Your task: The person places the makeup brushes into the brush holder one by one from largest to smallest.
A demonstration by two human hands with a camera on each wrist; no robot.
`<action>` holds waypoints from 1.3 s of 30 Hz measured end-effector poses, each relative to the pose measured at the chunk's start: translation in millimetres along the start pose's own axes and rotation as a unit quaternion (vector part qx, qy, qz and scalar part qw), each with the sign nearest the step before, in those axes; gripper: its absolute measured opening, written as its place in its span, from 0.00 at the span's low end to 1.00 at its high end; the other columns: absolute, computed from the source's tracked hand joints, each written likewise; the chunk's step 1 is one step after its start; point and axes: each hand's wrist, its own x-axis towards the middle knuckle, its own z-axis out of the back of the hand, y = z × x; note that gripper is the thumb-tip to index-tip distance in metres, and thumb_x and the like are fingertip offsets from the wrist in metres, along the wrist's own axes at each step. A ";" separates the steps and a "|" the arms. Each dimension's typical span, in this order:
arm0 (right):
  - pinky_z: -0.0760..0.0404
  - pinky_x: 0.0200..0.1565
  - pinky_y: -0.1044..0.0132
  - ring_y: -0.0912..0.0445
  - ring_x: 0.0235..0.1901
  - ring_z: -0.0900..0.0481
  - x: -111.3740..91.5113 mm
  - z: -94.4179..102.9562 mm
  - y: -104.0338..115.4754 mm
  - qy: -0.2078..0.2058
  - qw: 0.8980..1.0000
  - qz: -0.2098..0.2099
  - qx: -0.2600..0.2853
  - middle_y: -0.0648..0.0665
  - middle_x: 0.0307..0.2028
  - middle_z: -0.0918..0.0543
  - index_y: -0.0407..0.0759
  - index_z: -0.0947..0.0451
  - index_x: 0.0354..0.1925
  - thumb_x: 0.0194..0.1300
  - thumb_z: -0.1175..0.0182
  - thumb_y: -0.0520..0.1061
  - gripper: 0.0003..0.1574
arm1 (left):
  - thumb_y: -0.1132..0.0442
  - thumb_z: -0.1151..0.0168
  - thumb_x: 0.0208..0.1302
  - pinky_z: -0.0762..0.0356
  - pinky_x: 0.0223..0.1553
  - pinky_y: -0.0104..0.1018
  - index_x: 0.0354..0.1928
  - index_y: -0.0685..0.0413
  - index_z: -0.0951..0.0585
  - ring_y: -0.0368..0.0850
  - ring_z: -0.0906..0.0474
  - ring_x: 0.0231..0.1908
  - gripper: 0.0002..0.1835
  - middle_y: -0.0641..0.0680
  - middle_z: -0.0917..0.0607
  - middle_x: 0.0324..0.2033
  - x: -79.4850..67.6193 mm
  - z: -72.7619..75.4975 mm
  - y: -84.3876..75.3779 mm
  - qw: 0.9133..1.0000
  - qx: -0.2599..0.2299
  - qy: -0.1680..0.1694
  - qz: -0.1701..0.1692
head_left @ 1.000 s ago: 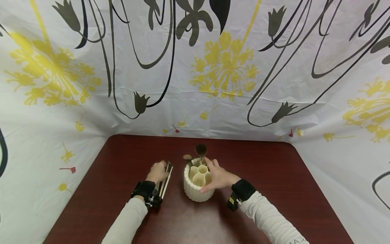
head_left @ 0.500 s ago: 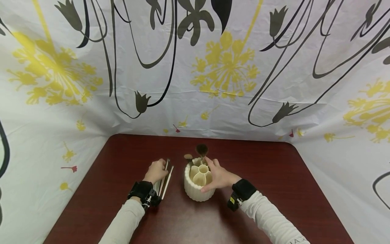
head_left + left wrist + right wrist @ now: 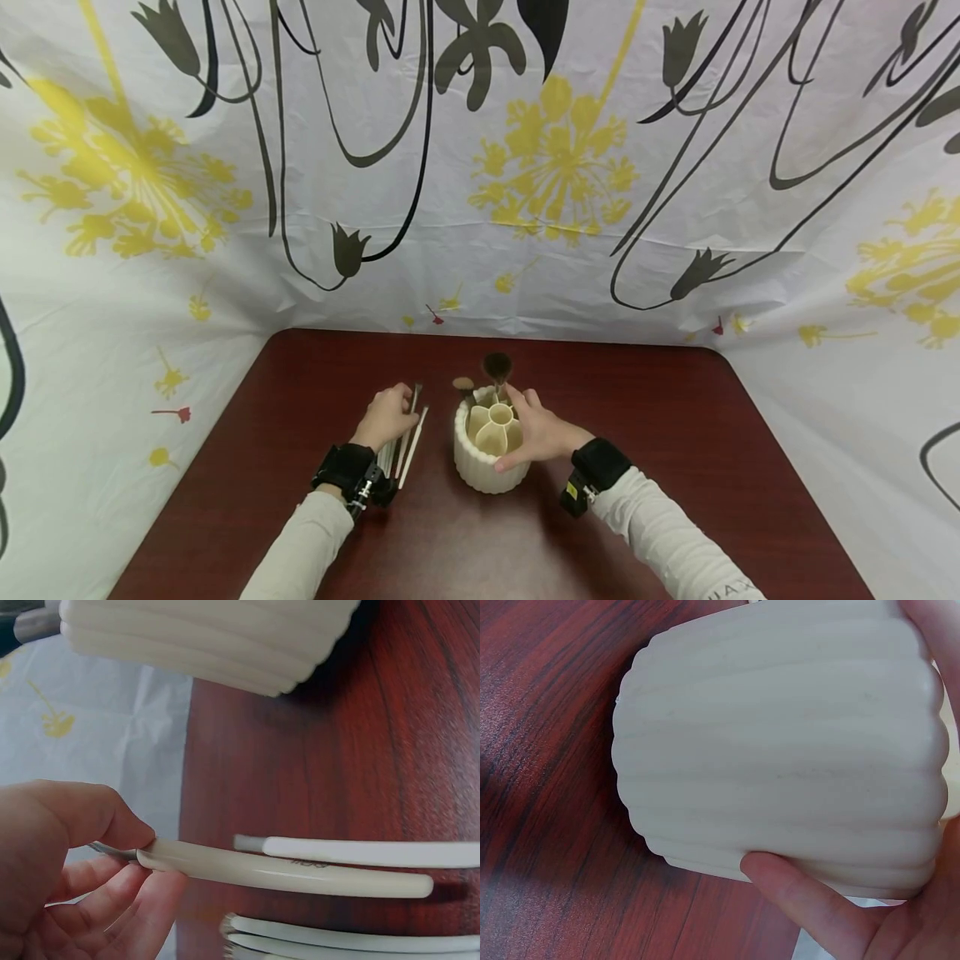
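Observation:
My left hand (image 3: 385,418) pinches a makeup brush (image 3: 300,876) between thumb and fingers, near where its cream handle meets the metal ferrule. The bristle end is hidden behind the hand. Beside it a white-handled brush (image 3: 367,852) lies on the table, and more slim pale brushes (image 3: 352,927) lie on the other side. My right hand (image 3: 549,435) grips the ribbed cream brush holder (image 3: 480,471) at the rim and side, thumb towards me. Two brushes stand in the holder's back compartments: a dark fluffy one (image 3: 497,367) and a smaller tan-tipped one (image 3: 463,385).
The dark red wooden table (image 3: 637,400) carries everything. A white cloth with a flower print (image 3: 555,292) hangs behind it and along both sides. Several of the holder's petal-shaped compartments, around a round centre tube, show no brush.
My left hand has shifted slightly left and away from me over the brushes, and the brushes beneath it show more spread apart. The right hand keeps its grip on the holder.

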 end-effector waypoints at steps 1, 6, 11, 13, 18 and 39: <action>0.29 0.47 0.58 0.47 0.48 0.32 0.1 -0.1 -0.2 0.000 1.000 0.000 -0.001 0.38 0.50 0.43 0.44 0.66 0.70 0.32 0.27 0.65 0.80 | 0.66 0.38 0.52 0.31 0.26 0.36 0.47 0.64 0.27 0.45 0.29 0.25 0.19 0.57 0.23 0.32 -0.1 0.6 -1.6 1.000 0.000 -0.003 -0.002; 0.28 0.45 0.58 0.48 0.45 0.30 -0.1 -0.3 -0.1 -0.002 1.000 -0.003 -0.008 0.39 0.49 0.42 0.45 0.66 0.70 0.32 0.27 0.66 0.80 | 0.66 0.39 0.51 0.31 0.26 0.36 0.45 0.62 0.27 0.45 0.29 0.26 0.18 0.56 0.24 0.32 -0.7 3.7 -9.2 1.000 0.002 -0.014 -0.009; 0.28 0.45 0.59 0.48 0.44 0.30 0.0 -0.4 0.1 -0.003 1.000 -0.004 -0.011 0.38 0.49 0.42 0.45 0.66 0.70 0.32 0.28 0.66 0.80 | 0.65 0.37 0.50 0.31 0.25 0.34 0.45 0.61 0.27 0.44 0.29 0.26 0.18 0.54 0.24 0.32 -2.7 6.3 -15.6 1.000 0.001 -0.020 -0.012; 0.28 0.45 0.59 0.48 0.45 0.30 0.1 -0.3 0.1 -0.001 1.000 -0.004 -0.010 0.39 0.49 0.42 0.45 0.66 0.70 0.32 0.28 0.66 0.80 | 0.65 0.37 0.50 0.31 0.24 0.34 0.45 0.61 0.28 0.44 0.29 0.25 0.19 0.54 0.23 0.31 -4.0 7.6 -17.9 1.000 -0.006 -0.019 -0.015; 0.29 0.46 0.59 0.48 0.46 0.31 -0.3 -0.3 0.1 0.000 1.000 -0.002 -0.007 0.40 0.48 0.42 0.44 0.66 0.70 0.32 0.27 0.66 0.80 | 0.65 0.37 0.52 0.32 0.23 0.33 0.45 0.60 0.30 0.43 0.30 0.23 0.19 0.54 0.24 0.31 -7.3 12.6 -24.0 0.999 -0.023 -0.017 -0.025; 0.29 0.47 0.58 0.48 0.47 0.32 -0.9 -0.7 1.5 0.000 1.000 -0.004 -0.002 0.39 0.49 0.42 0.43 0.66 0.70 0.32 0.27 0.65 0.80 | 0.64 0.43 0.52 0.30 0.27 0.35 0.41 0.55 0.35 0.43 0.28 0.29 0.16 0.53 0.28 0.32 -19.6 30.9 -49.3 0.993 -0.093 -0.050 -0.049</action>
